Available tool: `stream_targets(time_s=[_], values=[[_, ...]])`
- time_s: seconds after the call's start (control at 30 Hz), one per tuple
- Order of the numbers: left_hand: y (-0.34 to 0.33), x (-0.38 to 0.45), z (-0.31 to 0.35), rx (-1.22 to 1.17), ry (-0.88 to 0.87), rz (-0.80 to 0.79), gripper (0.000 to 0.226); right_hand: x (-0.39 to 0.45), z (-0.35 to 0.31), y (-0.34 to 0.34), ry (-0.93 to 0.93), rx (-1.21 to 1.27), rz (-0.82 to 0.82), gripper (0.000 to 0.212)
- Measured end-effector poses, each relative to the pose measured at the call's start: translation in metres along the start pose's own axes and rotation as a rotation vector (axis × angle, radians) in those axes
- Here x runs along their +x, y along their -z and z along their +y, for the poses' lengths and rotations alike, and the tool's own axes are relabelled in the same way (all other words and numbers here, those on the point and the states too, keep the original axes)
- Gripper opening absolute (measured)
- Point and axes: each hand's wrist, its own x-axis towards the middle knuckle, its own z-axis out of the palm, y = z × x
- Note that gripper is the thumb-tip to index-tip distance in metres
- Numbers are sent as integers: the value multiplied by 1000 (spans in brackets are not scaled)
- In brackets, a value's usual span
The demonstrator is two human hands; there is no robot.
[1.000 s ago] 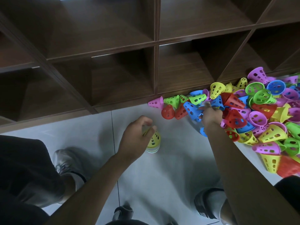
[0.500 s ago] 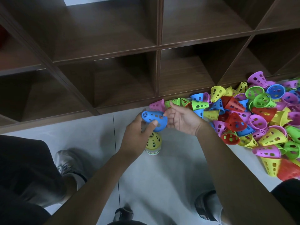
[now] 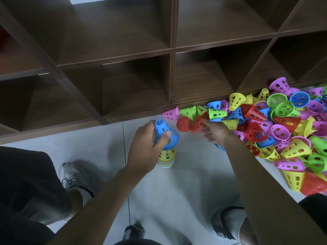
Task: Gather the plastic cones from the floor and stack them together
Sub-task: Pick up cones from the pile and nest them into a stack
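Note:
My left hand (image 3: 144, 147) grips a blue perforated cone (image 3: 165, 132), held narrow end up just above a short stack of cones (image 3: 166, 157) whose top one is yellow, standing on the pale floor. My right hand (image 3: 215, 132) reaches to the right, its fingers at a red cone (image 3: 198, 123) on the near edge of a big loose pile of cones (image 3: 276, 128) in pink, green, blue, yellow and red. It is blurred, so whether it holds anything is unclear.
A dark wooden cubby shelf (image 3: 171, 50) runs along the far side, and the pile lies against its base. My shoes (image 3: 72, 175) and knees are at the bottom of the view, around a patch of pale tiled floor (image 3: 185, 191).
My right hand passed the blue cone to my left hand and moved back right to the pile. My left hand turned the cone upright over the stack.

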Motion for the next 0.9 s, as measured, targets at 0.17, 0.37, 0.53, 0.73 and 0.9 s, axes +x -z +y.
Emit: stream_targets(time_s=[0.17,0.37,0.53,0.73,0.9], values=[[-4,-4,-8,109,-14,-60,25,12,46,29,14,-27,379,29],[-9,-9,-19,144,-25,-108,23,37,85,48,17,-127,399,41],[-11,-16,-30,173,-2,-153,31,10,73,37,-25,25,317,38],[-9,-16,-33,200,38,-201,37,3,75,46,-66,352,170,35],[-8,-14,-29,180,46,-224,38,-5,75,50,-36,344,-5,39]])
